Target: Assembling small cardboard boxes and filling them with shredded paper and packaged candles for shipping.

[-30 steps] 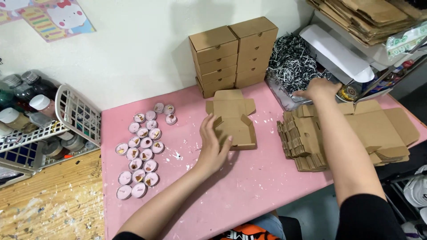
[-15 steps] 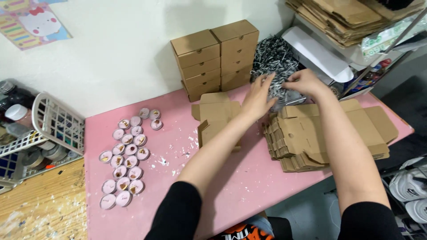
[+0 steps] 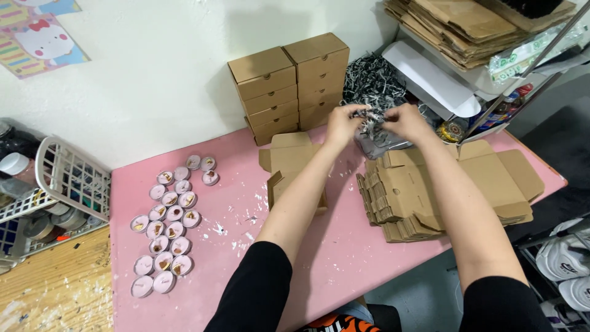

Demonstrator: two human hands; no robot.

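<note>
Both hands reach into a heap of black and white shredded paper (image 3: 373, 83) at the back of the pink table (image 3: 221, 258). My left hand (image 3: 342, 125) and my right hand (image 3: 404, 120) each pinch a clump of the shreds between them. Below my left forearm lies a partly folded brown cardboard box (image 3: 294, 161). A stack of flat unfolded box blanks (image 3: 455, 184) sits under my right forearm.
Two stacks of closed brown boxes (image 3: 289, 83) stand against the white wall. Several small pink tealight candles (image 3: 169, 221) are grouped on the table's left. A white wire basket (image 3: 67, 178) stands off the left edge. Shelves with more flat cardboard (image 3: 467, 27) rise at the right.
My left hand left the partly folded box and moved right and back to the shredded paper. My right hand moved from the flat blanks to the shreds too.
</note>
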